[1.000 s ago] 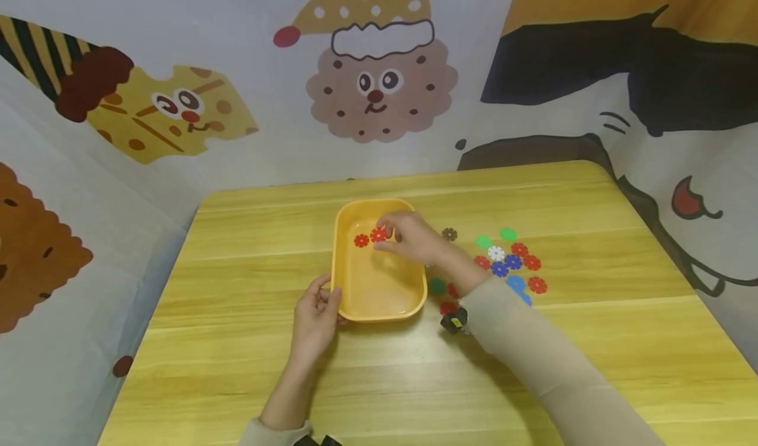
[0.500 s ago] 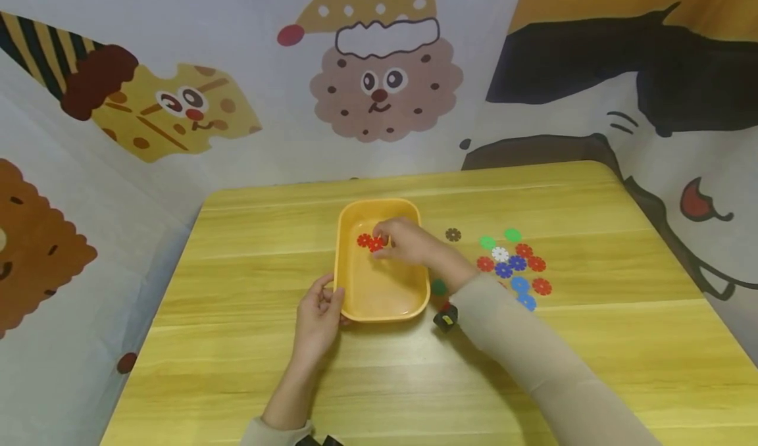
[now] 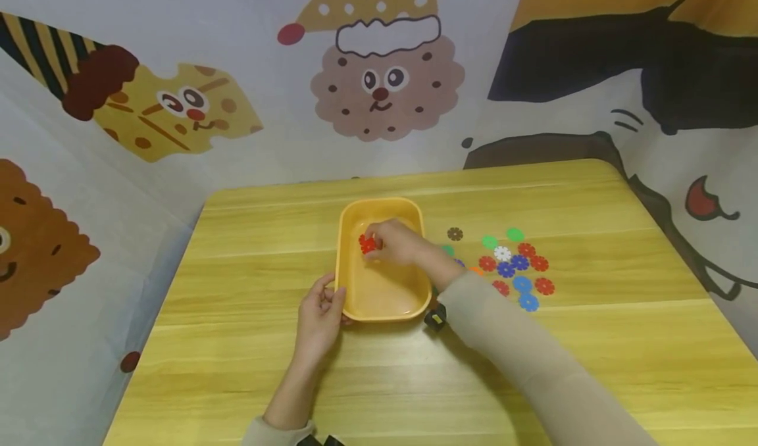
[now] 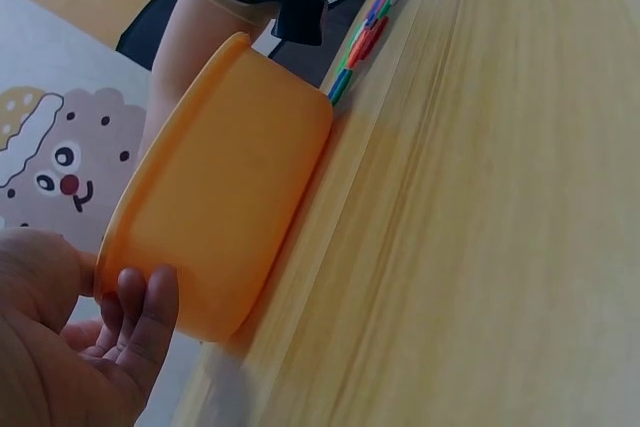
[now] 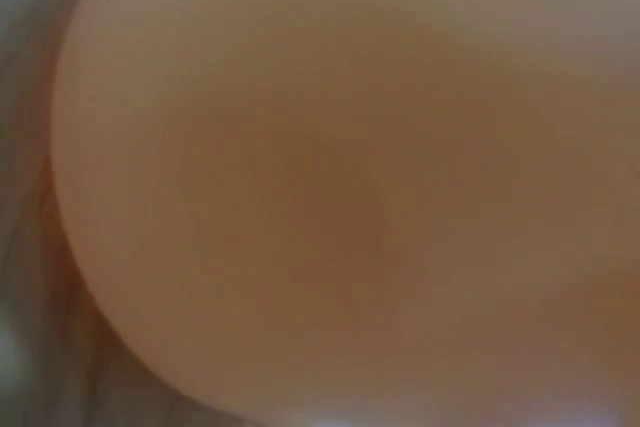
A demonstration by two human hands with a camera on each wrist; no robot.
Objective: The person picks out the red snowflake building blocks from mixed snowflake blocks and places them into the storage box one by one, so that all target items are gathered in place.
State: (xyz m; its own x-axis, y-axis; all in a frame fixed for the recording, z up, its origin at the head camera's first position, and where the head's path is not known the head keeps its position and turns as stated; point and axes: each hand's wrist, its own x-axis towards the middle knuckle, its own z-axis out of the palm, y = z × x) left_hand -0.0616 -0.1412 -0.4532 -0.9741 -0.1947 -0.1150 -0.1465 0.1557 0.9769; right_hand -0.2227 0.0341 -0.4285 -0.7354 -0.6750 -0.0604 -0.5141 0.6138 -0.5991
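My left hand (image 3: 320, 314) grips the near left corner of a yellow plastic tray (image 3: 385, 291). In the left wrist view the left hand (image 4: 75, 337) has its thumb at the rim and curled fingers against the outer wall of the tray (image 4: 225, 187). My right hand (image 3: 395, 241) reaches inside the tray, over the right side. Between its thumb and fingers it pinches a red notched disc (image 3: 368, 247), which overlaps another red disc at the tray's left side. The right wrist view is a close blur of skin and shows no fingertips.
Right of the tray, several notched discs lie flat on the wooden table (image 3: 237, 314), among them a white disc (image 3: 502, 254), a brown disc (image 3: 454, 234) and a light blue disc (image 3: 529, 302). A cartoon-printed cloth (image 3: 284, 143) hangs behind the table.
My right hand has moved slightly left and down inside the tray, bringing its red disc over the other one. The left hand keeps its grip on the tray.
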